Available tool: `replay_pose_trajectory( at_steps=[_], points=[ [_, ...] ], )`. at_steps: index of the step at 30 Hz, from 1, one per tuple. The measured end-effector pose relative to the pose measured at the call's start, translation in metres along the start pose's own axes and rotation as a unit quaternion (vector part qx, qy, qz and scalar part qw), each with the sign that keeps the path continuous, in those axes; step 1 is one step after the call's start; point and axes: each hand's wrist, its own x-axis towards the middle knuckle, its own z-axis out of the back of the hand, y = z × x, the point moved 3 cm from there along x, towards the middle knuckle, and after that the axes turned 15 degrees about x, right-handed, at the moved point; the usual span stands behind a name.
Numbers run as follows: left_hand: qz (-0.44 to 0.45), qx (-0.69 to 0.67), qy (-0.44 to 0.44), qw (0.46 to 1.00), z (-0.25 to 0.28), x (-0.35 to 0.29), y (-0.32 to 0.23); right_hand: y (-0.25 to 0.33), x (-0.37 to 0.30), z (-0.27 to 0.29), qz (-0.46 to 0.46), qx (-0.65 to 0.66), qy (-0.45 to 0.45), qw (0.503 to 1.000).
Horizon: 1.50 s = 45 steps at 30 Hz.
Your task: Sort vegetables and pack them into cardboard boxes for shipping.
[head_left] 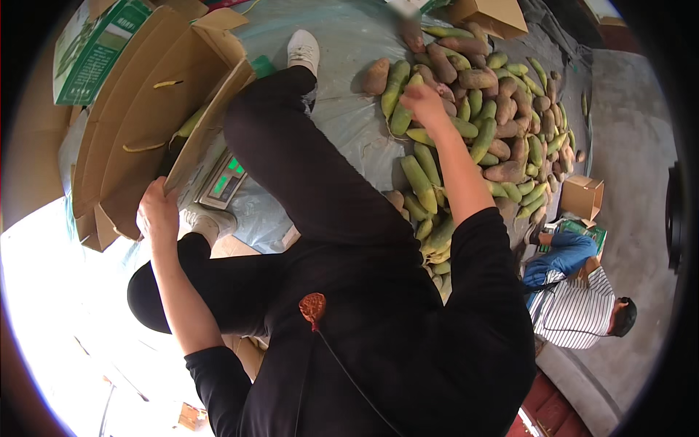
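Note:
My left hand [158,213] is closed on the near edge of an open cardboard box [138,98], its fingers around the rim. Inside the box part of a green radish [191,124] shows; the box wall hides the rest. Over on the right, my right hand [426,104] is at the near-left side of a heap of green and reddish-brown radishes [502,109]. Its fingers are closed around the upper part of a long green radish [402,116], which points down toward me. Another green radish [394,84] lies just left of that hand.
A scale [223,180] with a lit green display stands beside the box. Plastic sheeting [338,116] covers the floor. A green printed carton [98,51] is at the far left, another cardboard box [491,16] behind the heap. To the right, a person in a striped shirt [575,309] sits near a small box [581,197].

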Motion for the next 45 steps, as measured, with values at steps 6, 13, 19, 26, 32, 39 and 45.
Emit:
replay_pose_trajectory(
  at_steps=[6,13,19,26,32,39,45],
  points=[
    [-0.012,-0.020,-0.033,0.999,-0.005,0.000,-0.009,-0.179,-0.025,0.080,-0.013,-0.364,0.012,0.931],
    [-0.017,-0.043,-0.065,0.997,-0.008,-0.002,-0.005,-0.238,-0.079,0.082,-0.236,-0.288,-0.050,0.927],
    [-0.016,-0.038,-0.067,0.997,-0.006,-0.002,-0.006,-0.190,-0.093,0.045,-0.289,-0.435,-0.014,0.853],
    [-0.018,-0.091,-0.071,0.993,-0.010,0.000,-0.002,-0.201,-0.085,0.014,-0.311,-0.375,-0.019,0.873],
    [-0.003,-0.073,-0.068,0.995,0.002,-0.005,-0.010,-0.184,-0.087,-0.016,-0.284,-0.479,0.053,0.829],
    [-0.006,-0.063,-0.078,0.995,0.000,-0.005,-0.006,-0.163,-0.079,-0.027,-0.196,-0.463,0.048,0.863],
    [-0.017,-0.060,-0.115,0.991,-0.002,-0.007,-0.002,-0.118,-0.036,-0.024,0.078,-0.210,-0.013,0.975]
  ],
)
